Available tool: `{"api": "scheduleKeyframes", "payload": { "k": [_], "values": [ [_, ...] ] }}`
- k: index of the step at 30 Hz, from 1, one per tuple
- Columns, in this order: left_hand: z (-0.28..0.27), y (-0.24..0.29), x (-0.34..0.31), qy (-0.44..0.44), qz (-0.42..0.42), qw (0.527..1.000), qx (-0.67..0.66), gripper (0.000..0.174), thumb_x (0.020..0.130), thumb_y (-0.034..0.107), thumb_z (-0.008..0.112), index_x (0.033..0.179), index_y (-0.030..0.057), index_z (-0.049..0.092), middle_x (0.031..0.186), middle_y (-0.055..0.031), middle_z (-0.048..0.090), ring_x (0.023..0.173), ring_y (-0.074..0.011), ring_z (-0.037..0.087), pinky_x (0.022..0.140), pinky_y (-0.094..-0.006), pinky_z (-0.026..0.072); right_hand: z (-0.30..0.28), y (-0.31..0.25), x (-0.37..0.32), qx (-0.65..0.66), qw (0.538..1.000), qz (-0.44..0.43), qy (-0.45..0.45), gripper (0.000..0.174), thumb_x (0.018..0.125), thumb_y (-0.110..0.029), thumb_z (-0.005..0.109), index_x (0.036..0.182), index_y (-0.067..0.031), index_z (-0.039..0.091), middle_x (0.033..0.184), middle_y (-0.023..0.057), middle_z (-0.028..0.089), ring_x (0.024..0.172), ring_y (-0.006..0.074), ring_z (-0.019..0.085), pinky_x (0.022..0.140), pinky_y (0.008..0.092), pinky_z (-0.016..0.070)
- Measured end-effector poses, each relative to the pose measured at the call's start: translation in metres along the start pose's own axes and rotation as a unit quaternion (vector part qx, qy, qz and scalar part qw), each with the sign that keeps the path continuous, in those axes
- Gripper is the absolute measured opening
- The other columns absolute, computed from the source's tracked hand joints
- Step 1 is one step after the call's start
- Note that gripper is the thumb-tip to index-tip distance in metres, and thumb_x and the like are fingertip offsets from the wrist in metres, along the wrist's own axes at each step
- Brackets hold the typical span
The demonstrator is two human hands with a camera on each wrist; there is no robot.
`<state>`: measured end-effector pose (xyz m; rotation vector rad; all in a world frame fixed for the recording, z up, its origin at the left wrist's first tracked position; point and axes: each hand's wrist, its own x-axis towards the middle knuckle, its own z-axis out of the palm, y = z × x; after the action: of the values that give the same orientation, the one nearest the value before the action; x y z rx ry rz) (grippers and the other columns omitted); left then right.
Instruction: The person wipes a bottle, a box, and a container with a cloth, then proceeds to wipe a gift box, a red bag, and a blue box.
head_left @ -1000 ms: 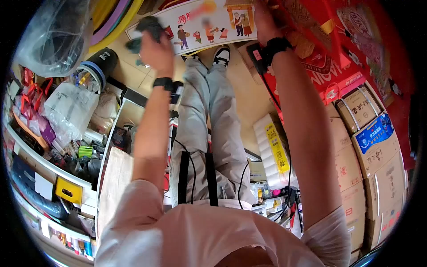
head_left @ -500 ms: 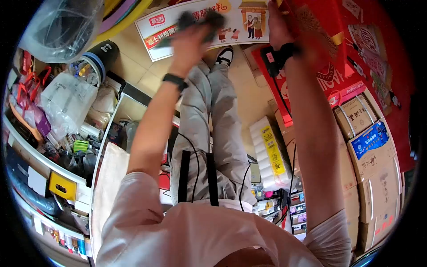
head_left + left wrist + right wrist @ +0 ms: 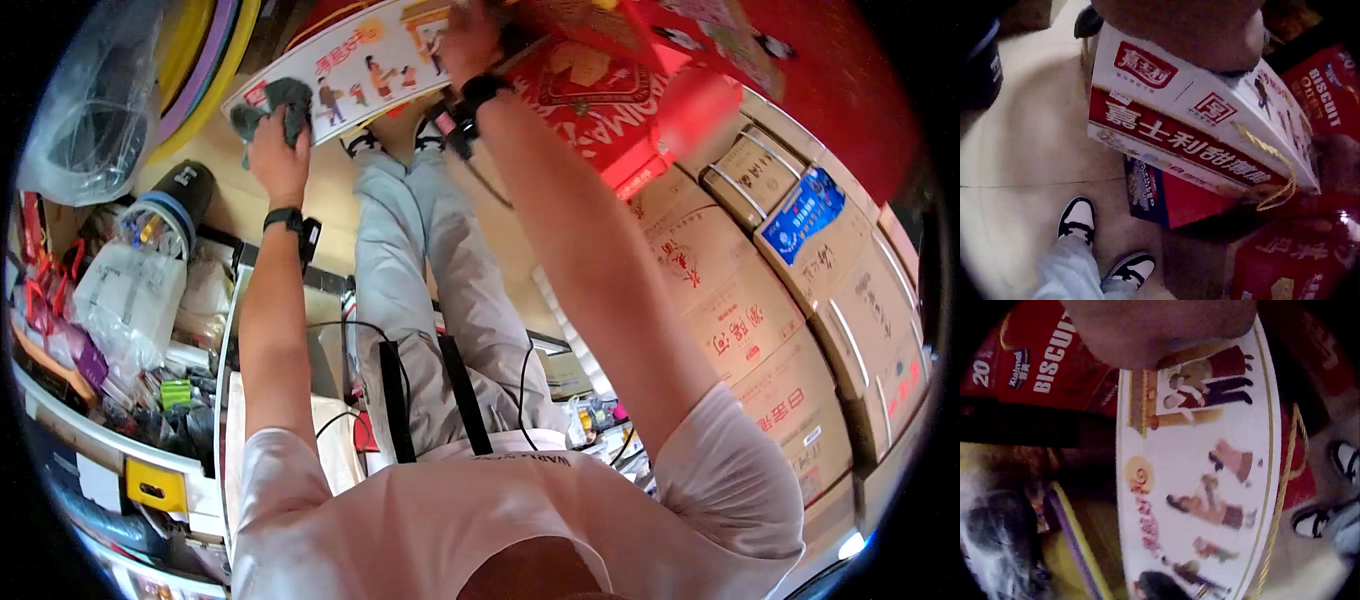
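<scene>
My left hand (image 3: 278, 160) grips a dark grey-green cloth (image 3: 290, 98), which lies against the left end of a white carton (image 3: 350, 85) printed with small figures and red Chinese lettering. At the carton's right end is my right hand (image 3: 470, 45), holding it by the edge. The left wrist view shows the carton's red-banded side (image 3: 1179, 134) and a gold cord handle (image 3: 1285, 187); the hand there covers the top corner. In the right wrist view, the hand covers the end by the printed couple, and a dark bit of cloth (image 3: 1161, 585) shows at the bottom.
Under the carton is a red box (image 3: 1200, 200). Red biscuit packaging (image 3: 600, 100) stands to the right, with brown cartons (image 3: 740, 320) stacked nearer. On the left are a crowded shelf (image 3: 110, 420), a dark bin (image 3: 185, 190) and coloured hoops (image 3: 205, 75). The person's shoes (image 3: 1079, 219) are on the tiled floor.
The cloth swept right across the carton's face, then back to its left end. The carton now sits further left in view and more slanted, with the right hand along; the head view has turned too.
</scene>
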<state>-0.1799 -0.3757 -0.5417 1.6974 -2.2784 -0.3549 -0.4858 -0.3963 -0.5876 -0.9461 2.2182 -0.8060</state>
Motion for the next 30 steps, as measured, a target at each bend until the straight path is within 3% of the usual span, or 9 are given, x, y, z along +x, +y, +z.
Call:
{"api": "scheduleKeyframes", "payload": {
  "k": [1, 6, 9, 12, 17, 19, 22, 25, 30],
  "values": [
    [-0.008, 0.003, 0.001, -0.024, -0.021, 0.999, -0.008, 0.038, 0.084, 0.031, 0.070, 0.118, 0.0140, 0.067, 0.094, -0.0113, 0.064, 0.093, -0.0312, 0.061, 0.073, -0.0432, 0.0433, 0.016, -0.012, -0.014, -0.105, 0.990, 0.055, 0.080, 0.058, 0.097, -0.034, 0.054, 0.147, -0.0100, 0.039, 0.142, 0.0208, 0.050, 0.129, 0.0401, 0.048, 0.104, 0.0475, 0.0415],
    [-0.017, 0.002, -0.017, 0.035, -0.159, 0.976, -0.145, 0.038, 0.091, 0.028, 0.068, 0.122, 0.0061, 0.064, 0.115, -0.0178, 0.067, 0.105, -0.0366, 0.062, 0.094, -0.0423, 0.0457, -0.060, -0.045, -0.088, -0.107, 0.993, -0.023, -0.045, 0.054, 0.090, -0.019, 0.063, 0.141, -0.0084, 0.049, 0.148, 0.0256, 0.040, 0.132, 0.0464, 0.043, 0.106, 0.0501, 0.0406],
    [-0.014, -0.001, -0.013, -0.013, -0.293, 0.921, -0.255, 0.042, 0.093, 0.029, 0.067, 0.120, -0.0024, 0.061, 0.103, -0.0205, 0.069, 0.087, -0.0307, 0.065, 0.083, -0.0420, 0.0496, -0.085, -0.042, -0.126, 0.340, 0.922, 0.082, -0.167, 0.039, 0.091, -0.002, 0.058, 0.130, -0.0019, 0.056, 0.125, 0.0177, 0.062, 0.121, 0.0269, 0.057, 0.102, 0.0376, 0.0465],
    [-0.020, 0.019, 0.004, -0.015, -0.271, 0.932, -0.239, 0.048, 0.093, 0.033, 0.068, 0.122, -0.0049, 0.060, 0.106, -0.0213, 0.070, 0.093, -0.0305, 0.065, 0.087, -0.0394, 0.0488, -0.142, -0.057, -0.152, 0.331, 0.925, 0.071, -0.173, 0.036, 0.092, 0.003, 0.054, 0.128, -0.0017, 0.057, 0.122, 0.0135, 0.062, 0.117, 0.0186, 0.057, 0.096, 0.0307, 0.0485],
    [-0.007, 0.044, 0.012, -0.068, -0.187, 0.954, -0.225, 0.051, 0.092, 0.036, 0.067, 0.125, -0.0018, 0.059, 0.117, -0.0257, 0.067, 0.108, -0.0385, 0.065, 0.094, -0.0395, 0.0487, -0.223, -0.032, -0.164, 0.009, 0.993, -0.115, 0.038, 0.032, 0.091, -0.001, 0.059, 0.124, -0.0024, 0.059, 0.127, 0.0142, 0.059, 0.122, 0.0261, 0.054, 0.099, 0.0363, 0.0461],
    [-0.011, 0.077, 0.011, -0.079, -0.154, 0.960, -0.221, 0.048, 0.093, 0.035, 0.066, 0.125, -0.0003, 0.060, 0.114, -0.0251, 0.067, 0.106, -0.0409, 0.064, 0.092, -0.0421, 0.0498, -0.243, -0.021, -0.160, -0.251, 0.942, -0.084, 0.208, 0.052, 0.092, -0.024, 0.067, 0.137, -0.0053, 0.051, 0.144, 0.0207, 0.045, 0.135, 0.0357, 0.041, 0.111, 0.0435, 0.0352],
    [-0.008, 0.115, -0.003, -0.012, -0.180, 0.967, -0.182, 0.044, 0.093, 0.035, 0.066, 0.122, 0.0017, 0.061, 0.108, -0.0242, 0.068, 0.098, -0.0421, 0.066, 0.084, -0.0460, 0.0509, -0.239, 0.011, -0.147, -0.221, 0.936, 0.115, 0.248, 0.083, 0.086, -0.049, 0.070, 0.149, -0.0068, 0.036, 0.154, 0.0275, 0.029, 0.143, 0.0435, 0.028, 0.117, 0.0501, 0.0235],
    [-0.023, 0.169, -0.010, -0.068, -0.237, 0.923, -0.295, 0.041, 0.093, 0.032, 0.066, 0.123, 0.0039, 0.060, 0.111, -0.0245, 0.067, 0.101, -0.0421, 0.065, 0.086, -0.0449, 0.0504, -0.232, 0.026, -0.140, -0.145, 0.949, 0.131, 0.248, 0.097, 0.084, -0.061, 0.068, 0.153, -0.0046, 0.028, 0.157, 0.0316, 0.019, 0.147, 0.0456, 0.018, 0.118, 0.0521, 0.0211],
    [-0.029, 0.226, -0.031, -0.189, -0.044, 0.910, -0.366, 0.039, 0.094, 0.029, 0.064, 0.126, 0.0065, 0.059, 0.117, -0.0224, 0.066, 0.108, -0.0409, 0.062, 0.092, -0.0439, 0.0484, -0.233, 0.027, -0.145, -0.132, 0.943, 0.092, 0.290, 0.065, 0.092, -0.044, 0.065, 0.143, -0.0094, 0.044, 0.149, 0.0303, 0.029, 0.140, 0.0465, 0.029, 0.110, 0.0534, 0.0318]
  ]
}}
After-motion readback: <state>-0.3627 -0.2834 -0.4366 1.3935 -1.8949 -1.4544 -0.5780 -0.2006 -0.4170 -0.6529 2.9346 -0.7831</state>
